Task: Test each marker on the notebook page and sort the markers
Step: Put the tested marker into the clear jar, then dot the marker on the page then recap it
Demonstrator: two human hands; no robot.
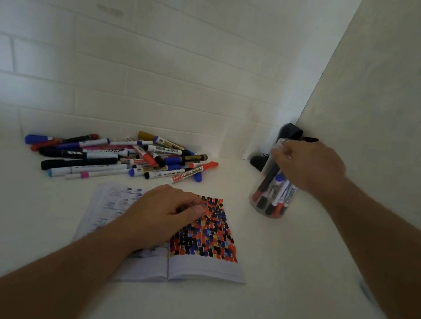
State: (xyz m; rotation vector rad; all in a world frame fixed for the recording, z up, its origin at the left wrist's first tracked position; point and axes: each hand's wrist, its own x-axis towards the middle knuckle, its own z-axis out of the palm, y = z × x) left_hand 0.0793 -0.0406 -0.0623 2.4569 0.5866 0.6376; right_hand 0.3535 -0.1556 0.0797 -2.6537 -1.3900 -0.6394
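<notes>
Two hands: both over a white table [292, 296], forearms bare.
Left hand [162, 215]: lies on the notebook [203, 265], fingers [196, 208] loosely bent, tips pressing the right page near its top edge; pinches nothing.
Right hand [310, 167]: at the mouth of the jar [273, 188], fingers curled down round the rim area; blurred, cannot tell if they pinch a marker or only the jar.
Notebook: open flat at the table's middle, spine running near to far, slightly tilted. Right page covered in a dense grid of red, black, blue and yellow dabs, bottom strip blank. Left page has faint bluish marks, mostly under the left hand.
Pile [118, 157]: many markers heaped at the back left by the tiled wall [134, 78], just beyond the notebook. Caps blue, red, black, pink, gold; barrels white or black. Long axes mostly left to right, several crossed at angles.
Jar: clear, upright, right of the notebook near the corner. Markers inside stand on end, leaning, red and black ends down, one blue cap up.
Dark object [292, 131]: behind the jar in the corner, unclear.
</notes>
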